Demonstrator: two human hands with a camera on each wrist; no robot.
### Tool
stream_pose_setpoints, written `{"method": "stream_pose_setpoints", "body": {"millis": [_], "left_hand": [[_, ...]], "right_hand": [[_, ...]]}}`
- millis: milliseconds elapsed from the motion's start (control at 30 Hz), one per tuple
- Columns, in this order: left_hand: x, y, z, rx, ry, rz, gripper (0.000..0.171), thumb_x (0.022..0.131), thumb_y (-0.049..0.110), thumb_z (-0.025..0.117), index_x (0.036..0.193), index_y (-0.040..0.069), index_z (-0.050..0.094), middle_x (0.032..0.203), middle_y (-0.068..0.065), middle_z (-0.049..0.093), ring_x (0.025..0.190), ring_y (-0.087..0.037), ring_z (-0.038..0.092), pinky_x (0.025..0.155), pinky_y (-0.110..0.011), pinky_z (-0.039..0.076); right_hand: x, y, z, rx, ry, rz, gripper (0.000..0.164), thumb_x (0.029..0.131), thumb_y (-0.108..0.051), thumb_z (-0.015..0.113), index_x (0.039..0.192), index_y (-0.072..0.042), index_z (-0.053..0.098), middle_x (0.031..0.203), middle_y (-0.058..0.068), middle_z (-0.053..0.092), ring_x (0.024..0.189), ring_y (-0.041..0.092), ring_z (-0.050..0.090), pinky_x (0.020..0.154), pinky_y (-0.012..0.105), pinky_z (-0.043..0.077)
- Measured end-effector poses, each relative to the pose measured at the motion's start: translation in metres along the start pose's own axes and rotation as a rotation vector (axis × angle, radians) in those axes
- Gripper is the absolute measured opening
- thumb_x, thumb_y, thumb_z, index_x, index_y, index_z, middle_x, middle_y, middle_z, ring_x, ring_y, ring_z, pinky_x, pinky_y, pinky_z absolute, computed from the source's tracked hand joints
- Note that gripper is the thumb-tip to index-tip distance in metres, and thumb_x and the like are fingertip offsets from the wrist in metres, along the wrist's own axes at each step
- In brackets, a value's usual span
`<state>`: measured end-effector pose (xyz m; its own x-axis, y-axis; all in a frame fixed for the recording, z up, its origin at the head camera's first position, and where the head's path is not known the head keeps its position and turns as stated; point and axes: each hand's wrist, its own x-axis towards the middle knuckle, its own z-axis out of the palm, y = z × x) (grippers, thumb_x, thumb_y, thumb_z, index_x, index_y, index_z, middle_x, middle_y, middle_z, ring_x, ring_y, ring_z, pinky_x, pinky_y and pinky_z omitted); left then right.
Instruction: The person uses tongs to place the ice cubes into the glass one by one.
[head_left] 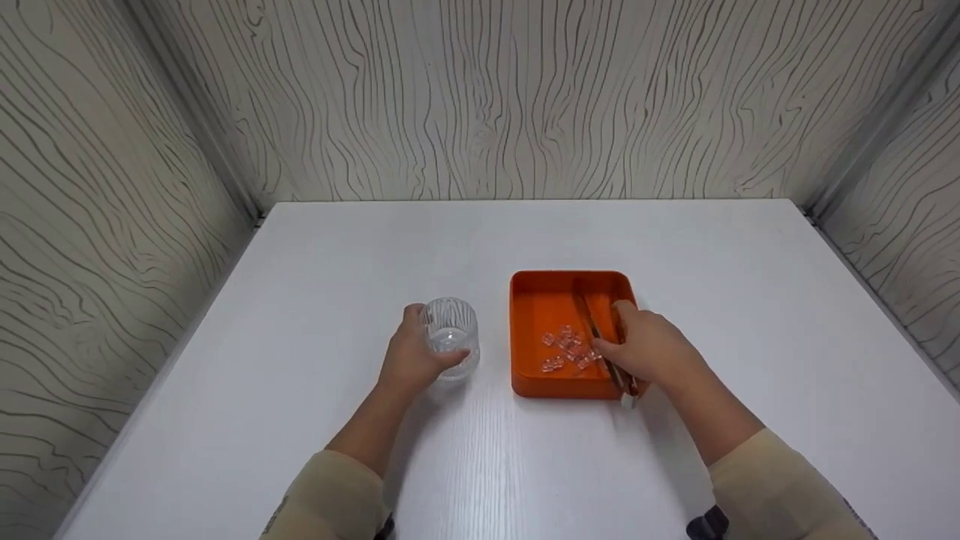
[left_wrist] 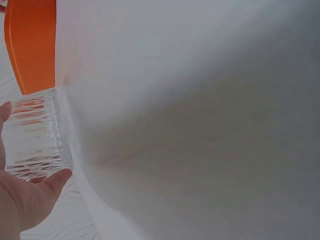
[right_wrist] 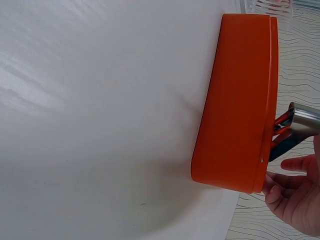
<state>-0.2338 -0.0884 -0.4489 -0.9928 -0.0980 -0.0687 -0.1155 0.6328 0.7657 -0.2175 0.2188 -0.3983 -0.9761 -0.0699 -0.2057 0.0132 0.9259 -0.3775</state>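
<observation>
A clear ribbed glass (head_left: 450,330) stands on the white table left of centre. My left hand (head_left: 411,360) grips it from the left, thumb across the near side and fingers behind; the left wrist view shows thumb and fingers about the ribbed glass (left_wrist: 35,137). To the right is an orange tray (head_left: 529,386) with several small clear cubes (head_left: 568,343) in it. Metal tongs (head_left: 589,311) lean inside the tray, their bent end over its front rim. My right hand (head_left: 656,349) holds the tongs between thumb and fingers at the tray's right side, partly hiding them.
The white table (head_left: 360,247) meets a wood-patterned panel (head_left: 480,97) at the back. Similar panels stand at the left and right. A narrow strip of table separates the glass from the tray.
</observation>
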Motion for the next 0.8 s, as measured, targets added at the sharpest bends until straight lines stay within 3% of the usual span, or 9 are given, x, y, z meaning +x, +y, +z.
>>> {"method": "stream_pose_setpoints", "body": {"millis": [100, 433, 700, 800], "left_hand": [[-0.012, 0.0, 0.001, 0.007, -0.027, 0.007, 0.094, 0.06, 0.032, 0.085, 0.133, 0.015, 0.029, 0.128, -0.007, 0.049, 0.112, -0.023, 0.05, 0.095, -0.042, 0.043], [-0.051, 0.005, 0.007, 0.011, -0.169, 0.089, 0.094, 0.058, 0.038, 0.085, 0.132, 0.019, 0.03, 0.126, -0.004, 0.05, 0.109, -0.023, 0.051, 0.093, -0.044, 0.045], [-0.072, 0.01, 0.013, 0.007, -0.229, 0.117, 0.092, 0.056, 0.038, 0.086, 0.13, 0.019, 0.033, 0.119, -0.001, 0.053, 0.103, -0.02, 0.053, 0.089, -0.044, 0.047], [-0.075, 0.013, 0.017, 0.007, -0.249, 0.134, 0.092, 0.056, 0.039, 0.085, 0.13, 0.02, 0.034, 0.119, 0.0, 0.053, 0.104, -0.02, 0.053, 0.089, -0.045, 0.047]], "right_hand": [[-0.001, 0.0, -0.001, 0.003, -0.002, -0.005, 0.074, 0.083, -0.047, 0.059, 0.135, -0.002, 0.03, 0.105, 0.018, 0.053, 0.084, 0.026, 0.053, 0.063, 0.033, 0.052], [-0.001, -0.003, 0.002, -0.024, -0.008, -0.026, 0.076, 0.084, -0.046, 0.057, 0.137, 0.0, 0.029, 0.112, 0.022, 0.053, 0.089, 0.029, 0.052, 0.081, 0.048, 0.049], [0.0, -0.002, 0.003, -0.027, -0.037, 0.008, 0.078, 0.084, -0.048, 0.058, 0.138, -0.002, 0.028, 0.11, 0.02, 0.052, 0.088, 0.028, 0.051, 0.076, 0.044, 0.051], [0.001, -0.001, 0.003, -0.011, -0.048, 0.019, 0.079, 0.083, -0.048, 0.059, 0.138, -0.002, 0.026, 0.107, 0.02, 0.051, 0.086, 0.028, 0.051, 0.067, 0.038, 0.053]]}}
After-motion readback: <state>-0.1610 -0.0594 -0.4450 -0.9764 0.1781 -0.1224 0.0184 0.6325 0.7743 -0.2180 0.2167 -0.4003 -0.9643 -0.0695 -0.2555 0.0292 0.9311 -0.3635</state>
